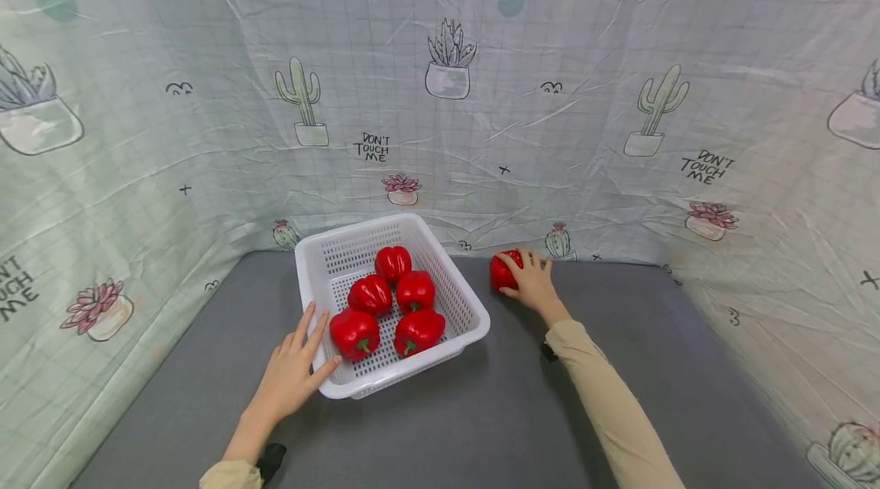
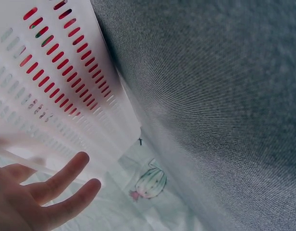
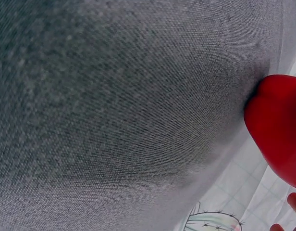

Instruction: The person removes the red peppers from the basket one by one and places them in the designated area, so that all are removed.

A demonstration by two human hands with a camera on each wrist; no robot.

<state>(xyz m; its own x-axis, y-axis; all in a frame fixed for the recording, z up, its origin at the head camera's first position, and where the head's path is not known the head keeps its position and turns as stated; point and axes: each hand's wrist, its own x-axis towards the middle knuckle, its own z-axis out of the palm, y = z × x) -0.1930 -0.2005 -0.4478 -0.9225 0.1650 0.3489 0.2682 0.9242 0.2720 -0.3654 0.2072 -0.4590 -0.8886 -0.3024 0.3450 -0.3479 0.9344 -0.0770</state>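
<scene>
A white plastic basket with slotted walls stands on the grey table, holding several red bell peppers. At the basket's left side is my left hand, its fingers spread and fairly straight along the rim; in the left wrist view the fingers lie beside the slotted wall. To the right of the basket, another red bell pepper sits at the back of the table. My right hand grips it from its right side, thumb in front and fingers over the top. The right wrist view shows this pepper only in part.
The grey table ends at a pale curtain printed with cacti and potted plants, which hangs behind and on both sides. The basket's right wall stands between the loose pepper and the other peppers.
</scene>
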